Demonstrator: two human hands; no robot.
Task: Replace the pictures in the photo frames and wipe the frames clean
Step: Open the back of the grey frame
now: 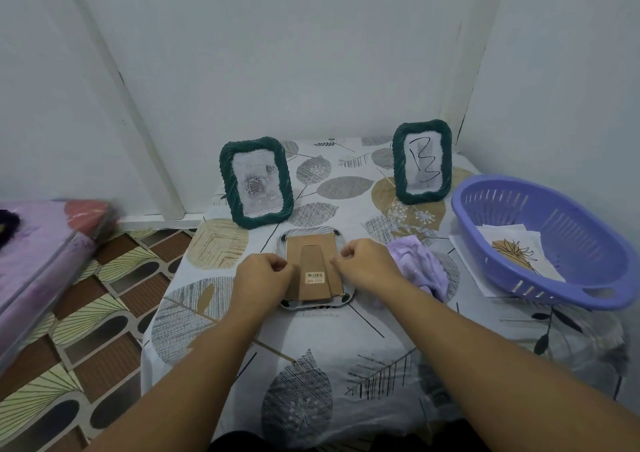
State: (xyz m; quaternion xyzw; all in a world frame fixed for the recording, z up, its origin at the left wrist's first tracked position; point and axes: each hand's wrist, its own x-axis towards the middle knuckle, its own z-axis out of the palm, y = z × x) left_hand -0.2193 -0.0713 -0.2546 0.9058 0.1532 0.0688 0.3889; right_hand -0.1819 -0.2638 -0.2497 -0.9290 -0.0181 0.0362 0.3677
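Note:
A photo frame [313, 243] lies face down in the middle of the table, its brown cardboard back and stand showing. My left hand [265, 275] pinches the back's left edge. My right hand [367, 264] pinches its right edge. Two dark green frames stand upright behind it: one [255, 182] at the left holds a grey rose picture, one [421, 161] at the right holds a sheet with a scrawled black mark. A lilac cloth [420, 264] lies crumpled just right of my right hand.
A purple plastic basket [554, 205] at the table's right edge holds loose picture sheets [519, 254]. The table [311, 347] has a leaf-patterned cover and stands in a corner of white walls. A purple mattress [38, 261] lies on the patterned floor at the left.

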